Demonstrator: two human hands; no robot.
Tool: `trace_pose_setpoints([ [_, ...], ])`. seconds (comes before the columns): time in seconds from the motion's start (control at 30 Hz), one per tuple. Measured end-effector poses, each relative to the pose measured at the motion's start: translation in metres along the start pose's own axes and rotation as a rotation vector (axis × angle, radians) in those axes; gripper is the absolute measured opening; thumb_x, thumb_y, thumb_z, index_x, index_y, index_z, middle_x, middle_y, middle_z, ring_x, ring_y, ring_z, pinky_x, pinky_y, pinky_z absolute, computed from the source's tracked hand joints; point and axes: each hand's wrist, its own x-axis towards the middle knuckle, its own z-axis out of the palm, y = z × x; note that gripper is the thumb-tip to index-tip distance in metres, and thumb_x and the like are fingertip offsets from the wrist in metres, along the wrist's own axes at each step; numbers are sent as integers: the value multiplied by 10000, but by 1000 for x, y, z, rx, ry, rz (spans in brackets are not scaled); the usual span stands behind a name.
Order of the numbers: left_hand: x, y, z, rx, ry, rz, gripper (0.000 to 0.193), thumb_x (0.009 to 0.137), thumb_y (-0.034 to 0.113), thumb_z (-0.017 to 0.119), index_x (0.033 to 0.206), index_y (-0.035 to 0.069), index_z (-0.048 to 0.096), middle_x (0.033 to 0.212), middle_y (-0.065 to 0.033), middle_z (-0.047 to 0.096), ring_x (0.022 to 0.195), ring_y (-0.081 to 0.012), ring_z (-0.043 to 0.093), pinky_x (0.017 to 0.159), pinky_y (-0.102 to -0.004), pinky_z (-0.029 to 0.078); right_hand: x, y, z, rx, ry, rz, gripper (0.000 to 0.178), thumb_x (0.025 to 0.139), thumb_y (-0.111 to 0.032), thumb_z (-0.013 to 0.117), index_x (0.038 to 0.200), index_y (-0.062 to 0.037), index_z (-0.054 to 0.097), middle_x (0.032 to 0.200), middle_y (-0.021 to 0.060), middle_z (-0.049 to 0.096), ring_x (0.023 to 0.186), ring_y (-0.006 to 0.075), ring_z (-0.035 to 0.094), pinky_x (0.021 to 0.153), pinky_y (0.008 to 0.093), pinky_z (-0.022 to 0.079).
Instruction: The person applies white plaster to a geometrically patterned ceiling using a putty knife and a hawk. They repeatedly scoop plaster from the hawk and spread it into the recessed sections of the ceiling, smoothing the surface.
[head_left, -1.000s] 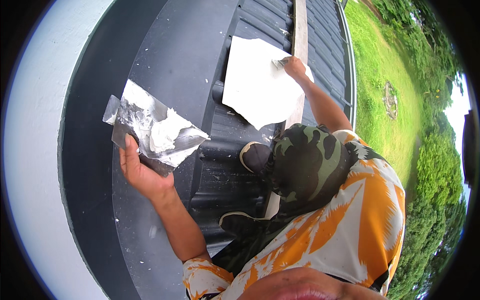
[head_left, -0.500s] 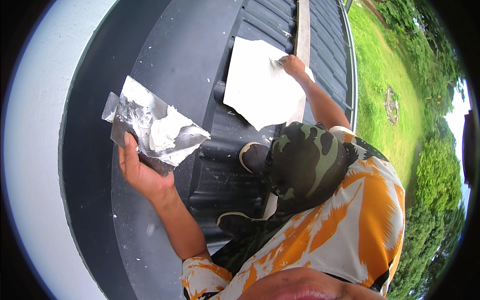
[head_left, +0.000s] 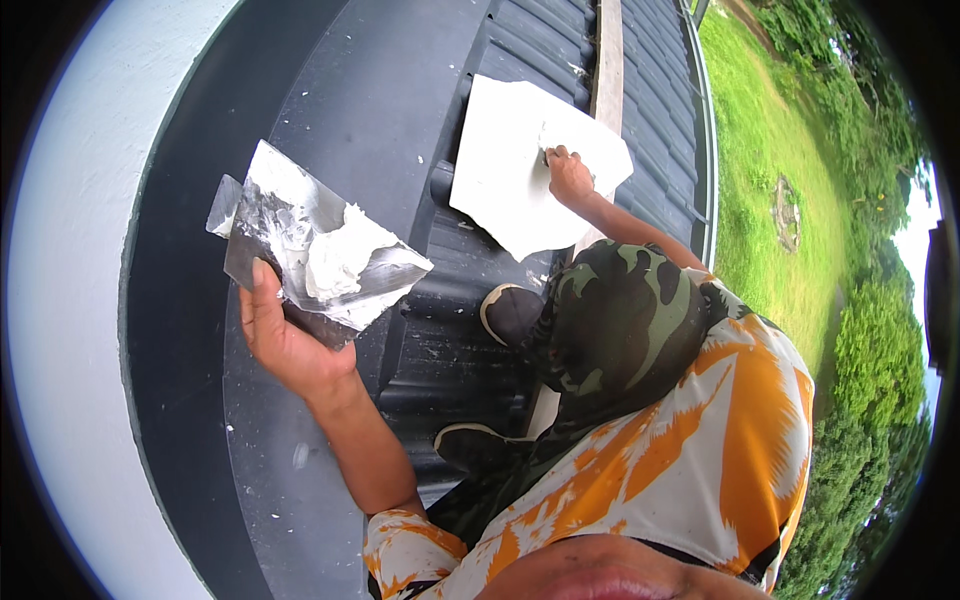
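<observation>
My left hand [head_left: 290,335] is closed round a flat metal plate [head_left: 310,195], its thumb on top. A thick heap of white putty [head_left: 338,262] lies on the plate, with thinner smears around it. Behind the plate a smaller grey blade [head_left: 224,205] sticks out; I cannot tell how it is held. My right hand [head_left: 571,178] is closed, fingers down, over a white irregular sheet [head_left: 500,190] lying on the roof. Between its fingers is a small grey scraper, mostly hidden by the hand. A faint grey smear [head_left: 542,135] shows on the sheet beside the fingertips.
Dark corrugated roofing [head_left: 525,45] and a smooth dark strip [head_left: 330,110] run beside a white wall [head_left: 70,250]. A wooden plank [head_left: 607,60] lies along the roof. My shoes [head_left: 512,315] rest near the sheet. Past the roof's edge are grass [head_left: 760,180] and trees.
My right hand has moved left and slightly down across the white sheet, with its fingers turned more downward. The plate in my left hand has shifted slightly right.
</observation>
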Motion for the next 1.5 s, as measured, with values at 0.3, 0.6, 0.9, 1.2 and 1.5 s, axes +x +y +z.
trace_pose_setpoints([
  [0.3, -1, 9, 3, -13, -1, 40, 285, 961, 157, 539, 1159, -45, 580, 1120, -135, 636, 990, -224, 651, 868, -371, 539, 47, 51, -31, 248, 26, 192, 438, 782, -18, 457, 1085, -184, 728, 1000, 193, 689, 935, 356, 664, 827, 417, 525],
  [0.6, -3, 8, 3, 33, 10, 45, 308, 965, 162, 532, 1181, -55, 565, 1111, -139, 639, 974, -224, 656, 862, -362, 539, 76, 58, -43, 235, -71, 202, 530, 766, -13, 423, 1089, -299, 730, 1029, 73, 714, 930, 287, 677, 782, 373, 551],
  [0.9, -7, 6, 10, 5, 54, 49, 307, 962, 152, 531, 1185, -56, 570, 1104, -137, 640, 973, -225, 656, 854, -359, 539, 51, 62, -17, 101, -148, 41, 536, 783, 0, 412, 1055, -325, 740, 1075, 61, 704, 958, 259, 671, 815, 359, 536],
  [1.2, -7, 9, 5, 9, 50, 53, 310, 964, 159, 531, 1186, -54, 570, 1111, -135, 640, 979, -223, 654, 865, -364, 537, 90, 69, -27, 222, -8, 204, 537, 751, 1, 434, 1077, -302, 733, 1004, 119, 711, 882, 300, 684, 757, 384, 544],
  [1.5, -5, 4, 6, -40, -29, 28, 306, 961, 160, 539, 1178, -52, 576, 1106, -133, 642, 974, -220, 654, 851, -365, 536, 60, 62, -23, 134, -219, 85, 589, 772, 37, 363, 1072, -300, 741, 1067, 85, 711, 935, 256, 683, 803, 351, 545],
])
